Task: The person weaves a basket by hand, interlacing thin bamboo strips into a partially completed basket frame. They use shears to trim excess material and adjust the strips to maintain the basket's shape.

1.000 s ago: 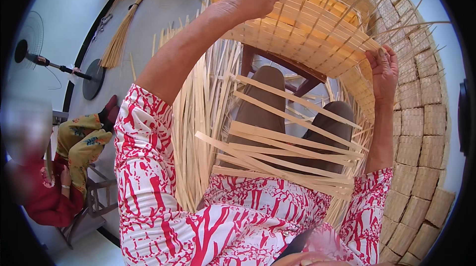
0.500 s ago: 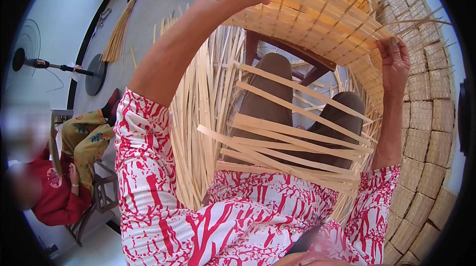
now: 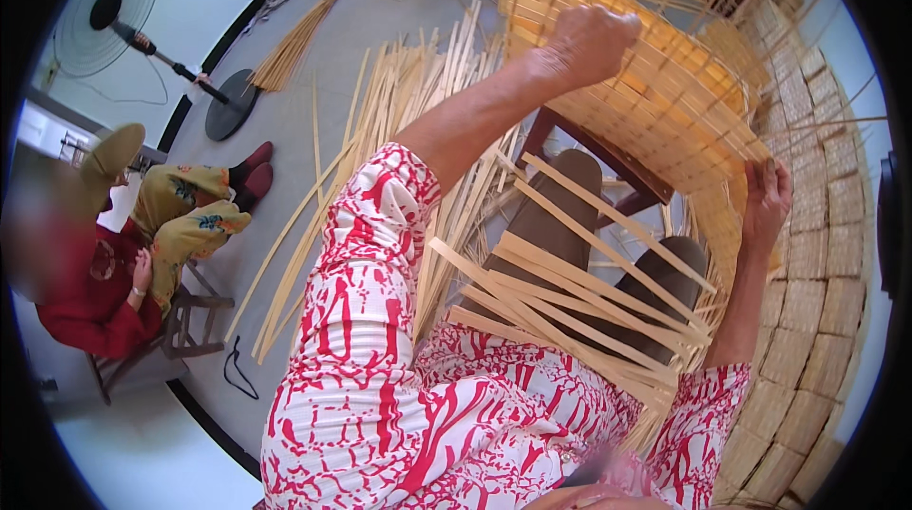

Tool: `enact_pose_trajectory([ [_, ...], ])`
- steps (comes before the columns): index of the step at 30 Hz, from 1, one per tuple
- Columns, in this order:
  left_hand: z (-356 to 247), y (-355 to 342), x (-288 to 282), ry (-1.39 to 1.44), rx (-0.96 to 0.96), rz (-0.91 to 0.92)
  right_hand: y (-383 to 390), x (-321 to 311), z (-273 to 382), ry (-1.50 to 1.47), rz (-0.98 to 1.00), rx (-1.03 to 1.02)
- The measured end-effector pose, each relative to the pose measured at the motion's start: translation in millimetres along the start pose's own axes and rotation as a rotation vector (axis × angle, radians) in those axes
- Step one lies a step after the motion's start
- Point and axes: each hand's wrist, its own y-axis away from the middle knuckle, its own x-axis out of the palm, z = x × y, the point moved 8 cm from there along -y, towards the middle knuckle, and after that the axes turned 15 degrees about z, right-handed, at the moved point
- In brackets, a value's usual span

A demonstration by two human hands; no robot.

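My left hand (image 3: 594,45) is curled closed at the upper wall of the basket (image 3: 679,113), its fingertips hidden, so I can't tell what it grips, if anything; my right hand (image 3: 766,195) pinches the right side of that wall between thumb and fingers. The one basket stands beyond my two knees (image 3: 573,173), seemingly propped on one dark red stool (image 3: 627,160). I'd judge it partway along: several rows are woven in, while bare sticks (image 3: 836,121) poke past them, so the top remains. At least seven loose strips (image 3: 546,258) cross my lap, and a pile (image 3: 389,102) of uncountable more lies to my left. Farther out are one tied bundle (image 3: 318,26), one fan (image 3: 106,11), one seated person (image 3: 100,282) and, rightward, many woven tan blocks (image 3: 817,301).
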Motion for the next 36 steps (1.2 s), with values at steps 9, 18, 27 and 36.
enact_pose_trajectory([
  [9, 7, 15, -5, 0.140, 0.008, -0.079, -1, 12, 5, -0.007, 0.025, 0.025],
  [18, 91, 68, -27, 0.277, -0.174, -0.644, -3, 8, -1, -0.005, 0.029, 0.053],
  [27, 165, 59, -15, 0.828, -0.233, -0.400, 4, 24, 14, 0.006, 0.026, 0.016],
  [36, 159, 63, -14, 0.675, -0.276, -0.453, 4, 22, 8, -0.006, 0.001, -0.037],
])
